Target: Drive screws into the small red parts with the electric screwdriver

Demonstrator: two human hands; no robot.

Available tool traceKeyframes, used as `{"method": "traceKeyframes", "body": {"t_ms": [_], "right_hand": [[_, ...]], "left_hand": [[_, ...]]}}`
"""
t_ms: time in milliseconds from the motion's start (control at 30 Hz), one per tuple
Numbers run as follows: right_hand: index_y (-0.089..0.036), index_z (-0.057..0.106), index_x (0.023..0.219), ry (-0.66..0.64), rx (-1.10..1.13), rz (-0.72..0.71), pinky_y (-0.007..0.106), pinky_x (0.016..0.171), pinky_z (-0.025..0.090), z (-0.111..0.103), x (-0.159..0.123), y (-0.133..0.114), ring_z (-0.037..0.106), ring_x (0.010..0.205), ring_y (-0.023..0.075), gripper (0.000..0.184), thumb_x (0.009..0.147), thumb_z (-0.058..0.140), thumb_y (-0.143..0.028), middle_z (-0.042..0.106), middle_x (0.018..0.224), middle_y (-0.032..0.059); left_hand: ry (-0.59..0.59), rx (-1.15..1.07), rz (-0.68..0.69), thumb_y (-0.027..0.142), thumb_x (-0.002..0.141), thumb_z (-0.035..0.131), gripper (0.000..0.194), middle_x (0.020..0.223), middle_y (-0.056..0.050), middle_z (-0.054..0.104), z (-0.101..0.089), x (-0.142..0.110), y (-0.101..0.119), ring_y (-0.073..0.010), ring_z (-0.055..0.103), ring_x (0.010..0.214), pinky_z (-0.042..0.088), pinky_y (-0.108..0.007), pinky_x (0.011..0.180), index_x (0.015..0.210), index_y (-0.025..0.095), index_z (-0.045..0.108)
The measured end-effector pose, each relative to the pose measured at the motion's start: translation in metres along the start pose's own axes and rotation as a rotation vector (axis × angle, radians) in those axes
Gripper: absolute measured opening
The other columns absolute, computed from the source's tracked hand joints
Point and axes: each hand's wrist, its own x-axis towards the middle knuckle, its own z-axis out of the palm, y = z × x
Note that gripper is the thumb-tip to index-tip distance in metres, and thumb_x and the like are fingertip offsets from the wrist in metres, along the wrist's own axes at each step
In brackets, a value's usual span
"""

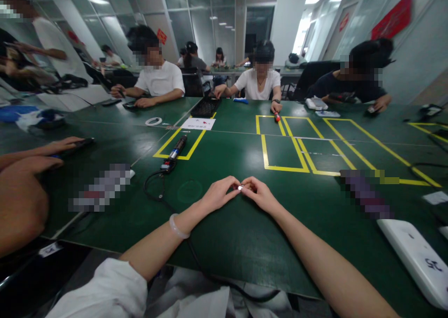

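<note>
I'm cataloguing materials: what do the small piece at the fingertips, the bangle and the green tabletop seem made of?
Small piece between left hand and right hand: probably polished metal, from its bright silvery glint, though mostly hidden. Bangle: smooth, milky, slightly glossy; stone, glass or plastic, unclear which. Green tabletop: possibly a rubber or vinyl covering, given its even colour and soft sheen.

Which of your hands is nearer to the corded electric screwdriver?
Left. The left hand is right of the corded electric screwdriver and closer to the wearer; the right hand is farther right, beyond the left hand.
</note>
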Motion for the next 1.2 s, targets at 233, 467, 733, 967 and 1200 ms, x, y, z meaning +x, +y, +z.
{"method": "traceKeyframes", "body": {"t_ms": [233, 467, 733, 967, 1200], "right_hand": [[-0.017, 0.059, 0.093, 0.009, 0.001, -0.011, 0.024, 0.062, 0.043, 0.001, -0.001, -0.003, 0.055, 0.069, 0.0123, 0.025, 0.084, 0.062, -0.041, 0.063, 0.079, 0.0012], [-0.017, 0.062, 0.094, 0.038, -0.034, 0.003, 0.024, 0.061, 0.042, 0.0, -0.001, -0.003, 0.054, 0.068, 0.0122, 0.028, 0.084, 0.062, -0.043, 0.062, 0.078, 0.0015], [-0.016, 0.065, 0.093, 0.029, -0.06, -0.006, 0.024, 0.062, 0.043, 0.0, -0.002, -0.005, 0.054, 0.067, 0.0123, 0.028, 0.084, 0.062, -0.042, 0.062, 0.077, 0.0017], [-0.015, 0.065, 0.094, 0.022, -0.056, -0.006, 0.024, 0.062, 0.043, 0.001, -0.002, -0.002, 0.055, 0.068, 0.0123, 0.03, 0.085, 0.062, -0.044, 0.064, 0.078, 0.0025], [-0.016, 0.064, 0.094, 0.023, -0.039, 0.009, 0.023, 0.06, 0.041, 0.002, -0.002, -0.003, 0.053, 0.065, 0.0119, 0.03, 0.084, 0.063, -0.044, 0.064, 0.076, 0.0022]], "left_hand": [[-0.034, -0.004, -0.038, 0.041, 0.094, 0.043, 0.03, 0.097, -0.005, 0.065, -0.008, 0.003, -0.002, -0.0177, 0.061, 0.091, 0.047, -0.03, 0.084, 0.103, 0.02, 0.062], [0.273, 0.489, -0.327, 0.042, 0.093, 0.043, 0.041, 0.127, -0.011, 0.055, -0.07, -0.003, -0.062, -0.0265, 0.049, 0.12, 0.038, -0.04, 0.102, 0.125, 0.018, 0.053], [0.265, 0.633, -0.905, 0.046, 0.085, 0.057, 0.061, 0.131, -0.021, 0.047, -0.129, -0.054, -0.14, -0.04, 0.052, 0.112, 0.043, -0.048, 0.086, 0.13, 0.006, 0.046], [0.217, 0.628, -0.93, 0.047, 0.083, 0.058, 0.061, 0.133, -0.018, 0.049, -0.13, -0.05, -0.134, -0.0364, 0.055, 0.112, 0.047, -0.045, 0.084, 0.132, 0.013, 0.046], [0.202, 0.711, -0.933, 0.053, 0.08, 0.058, 0.059, 0.128, -0.016, 0.054, -0.112, -0.035, -0.114, -0.0319, 0.059, 0.108, 0.051, -0.041, 0.085, 0.127, 0.019, 0.052]]}}
